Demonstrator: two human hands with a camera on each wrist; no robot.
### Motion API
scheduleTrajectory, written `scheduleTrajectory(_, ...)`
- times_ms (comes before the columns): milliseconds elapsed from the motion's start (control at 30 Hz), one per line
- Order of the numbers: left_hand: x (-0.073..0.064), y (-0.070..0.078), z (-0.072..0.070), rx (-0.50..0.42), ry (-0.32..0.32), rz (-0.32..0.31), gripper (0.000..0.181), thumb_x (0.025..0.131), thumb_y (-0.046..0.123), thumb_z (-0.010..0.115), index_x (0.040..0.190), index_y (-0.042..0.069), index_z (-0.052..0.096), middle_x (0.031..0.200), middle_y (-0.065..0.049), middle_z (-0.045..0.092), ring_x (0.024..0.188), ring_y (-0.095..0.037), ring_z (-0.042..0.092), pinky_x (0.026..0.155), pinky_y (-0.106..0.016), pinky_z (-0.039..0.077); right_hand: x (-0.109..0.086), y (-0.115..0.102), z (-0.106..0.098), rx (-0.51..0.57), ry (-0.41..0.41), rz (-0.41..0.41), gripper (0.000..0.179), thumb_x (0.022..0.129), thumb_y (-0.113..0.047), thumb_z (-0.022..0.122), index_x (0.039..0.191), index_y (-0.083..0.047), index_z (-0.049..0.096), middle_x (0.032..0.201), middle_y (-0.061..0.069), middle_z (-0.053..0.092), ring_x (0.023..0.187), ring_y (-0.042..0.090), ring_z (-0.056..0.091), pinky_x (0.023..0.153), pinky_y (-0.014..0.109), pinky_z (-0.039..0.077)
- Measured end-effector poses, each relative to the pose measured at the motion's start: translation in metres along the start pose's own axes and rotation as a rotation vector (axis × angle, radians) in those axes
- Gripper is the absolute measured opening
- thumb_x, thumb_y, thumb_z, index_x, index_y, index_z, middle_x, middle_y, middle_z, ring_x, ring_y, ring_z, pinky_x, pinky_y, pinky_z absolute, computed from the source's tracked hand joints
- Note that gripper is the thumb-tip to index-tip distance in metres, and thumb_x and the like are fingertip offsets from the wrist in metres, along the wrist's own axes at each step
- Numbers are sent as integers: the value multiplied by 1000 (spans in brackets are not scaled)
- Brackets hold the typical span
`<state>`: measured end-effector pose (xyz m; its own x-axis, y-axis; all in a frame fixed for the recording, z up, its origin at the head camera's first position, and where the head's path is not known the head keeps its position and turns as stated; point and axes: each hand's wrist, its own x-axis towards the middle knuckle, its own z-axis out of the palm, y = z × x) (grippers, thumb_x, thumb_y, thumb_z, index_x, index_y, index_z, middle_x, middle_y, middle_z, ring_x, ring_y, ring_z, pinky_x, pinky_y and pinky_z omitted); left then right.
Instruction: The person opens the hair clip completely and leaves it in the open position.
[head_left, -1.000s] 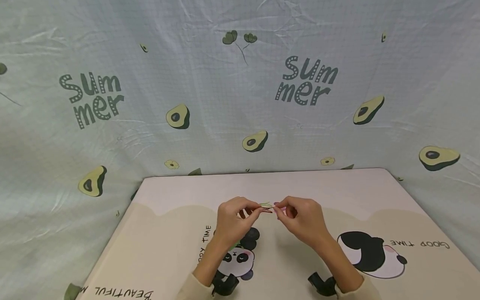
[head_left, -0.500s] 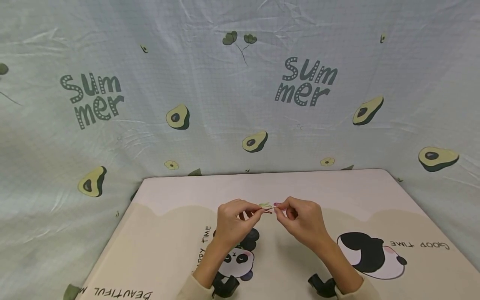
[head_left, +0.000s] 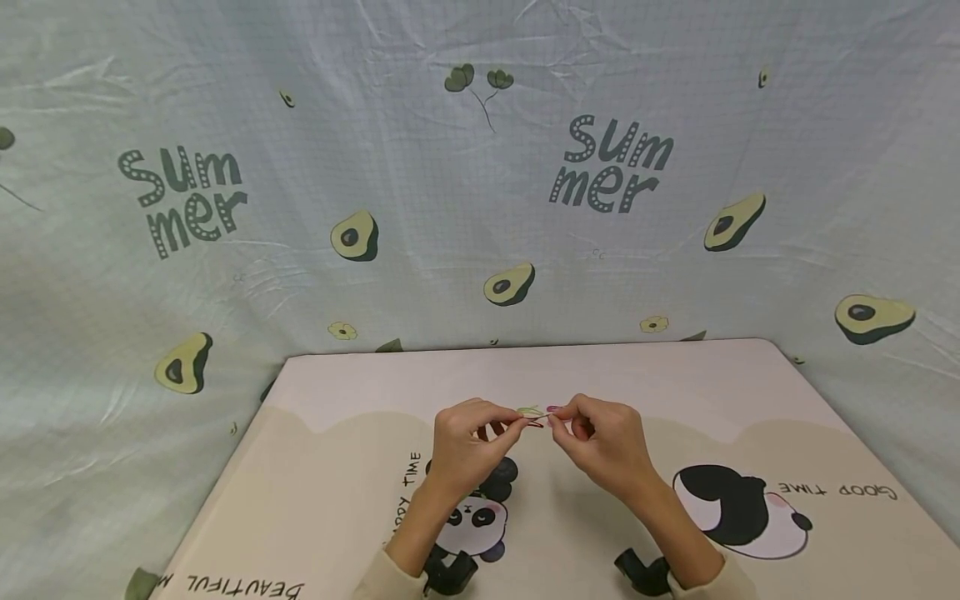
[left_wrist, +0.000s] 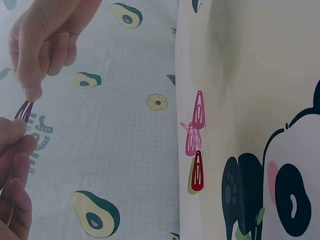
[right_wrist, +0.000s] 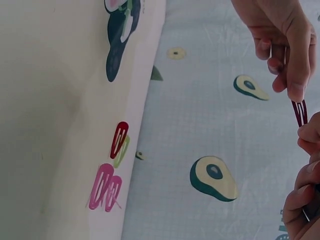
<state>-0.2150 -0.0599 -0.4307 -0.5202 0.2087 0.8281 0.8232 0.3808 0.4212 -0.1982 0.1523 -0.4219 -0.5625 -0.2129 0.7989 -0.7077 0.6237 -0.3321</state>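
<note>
In the head view, my left hand [head_left: 468,437] and right hand [head_left: 607,437] meet above the far part of the table. Between them is a dark red snap hair clip [left_wrist: 24,111], pinched by thumb and forefinger of each hand at opposite ends. Lying on the table beneath are a bright red snap hair clip [left_wrist: 198,171], a light green one [right_wrist: 121,152] partly under it, and two pink ones [left_wrist: 199,112] [right_wrist: 113,194]. Thin light pink strands [left_wrist: 190,129] lie over the pink clips. From the head view, the fingers partly cover these things.
A pale cloth with panda prints [head_left: 476,521] covers the table [head_left: 337,467]. Past its far edge hangs a light curtain [head_left: 420,167] printed with avocados. Black wrist mounts [head_left: 450,573] sit below both hands, near the beige sleeves [head_left: 390,577].
Both hands sink very slightly in the head view while keeping their pinch on the dark red hair clip. The clips on the table stay where they were.
</note>
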Motion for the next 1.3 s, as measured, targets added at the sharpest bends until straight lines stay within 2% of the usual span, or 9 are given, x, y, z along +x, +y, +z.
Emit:
scheduleTrajectory(567, -1, -2, 1, 8, -9, 33, 9, 78, 5, 87, 83, 10, 82, 74, -1, 77, 62, -11, 66, 53, -10, 44, -1, 3, 2, -13, 16, -44, 23, 70, 3, 84, 75, -11, 67, 56, -11, 45, 54, -6, 32, 48, 8, 24)
scheduleTrajectory(1000, -2, -1, 1, -1, -10, 3, 7, 79, 5, 86, 81, 9, 81, 71, -1, 75, 59, -10, 61, 52, -13, 45, -1, 1, 4, -5, 28, -75, 27, 68, 5, 83, 71, -13, 62, 55, -10, 46, 54, -6, 34, 48, 8, 27)
scheduleTrajectory(1300, -3, -3, 1, 10, -17, -11, 6, 80, 6, 86, 83, 9, 82, 72, 0, 75, 60, -10, 61, 53, -12, 46, -1, 4, 2, 10, -7, -46, 25, 69, 4, 85, 74, -12, 68, 56, -11, 45, 55, -6, 34, 49, 9, 28)
